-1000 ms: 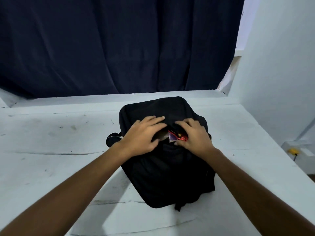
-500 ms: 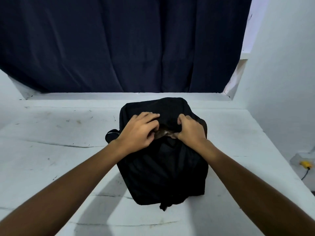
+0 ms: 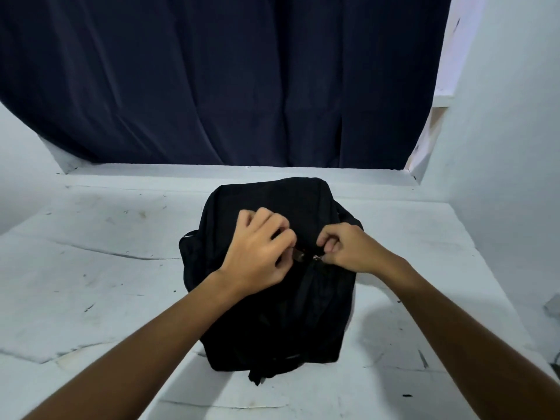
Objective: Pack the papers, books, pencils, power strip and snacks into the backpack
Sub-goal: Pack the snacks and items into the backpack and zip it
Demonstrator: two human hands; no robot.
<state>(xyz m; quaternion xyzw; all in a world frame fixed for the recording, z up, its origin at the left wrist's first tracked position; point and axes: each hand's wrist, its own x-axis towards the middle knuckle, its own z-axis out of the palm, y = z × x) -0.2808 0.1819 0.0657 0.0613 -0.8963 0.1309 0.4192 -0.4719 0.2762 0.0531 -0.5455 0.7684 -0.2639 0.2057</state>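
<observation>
A black backpack [image 3: 272, 313] stands on the white table [image 3: 91, 283], its top toward me. Both of my hands are on its top opening. My left hand [image 3: 257, 253] has curled fingers that grip the fabric beside the opening. My right hand [image 3: 345, 250] pinches a small metal zipper pull [image 3: 316, 257] at the opening. Only a narrow gap shows between the hands, with a brownish bit inside it. Papers, books, pencils, power strip and snacks are not visible.
A dark blue curtain [image 3: 227, 80] hangs behind the table. A white wall [image 3: 500, 147] rises at the right, close to the table's right edge. The tabletop around the bag is scuffed and cracked.
The red snack packet seen in the opening has gone out of sight. The opening has narrowed, and my right hand has gone from pressing on the packet to pinching the zipper pull.
</observation>
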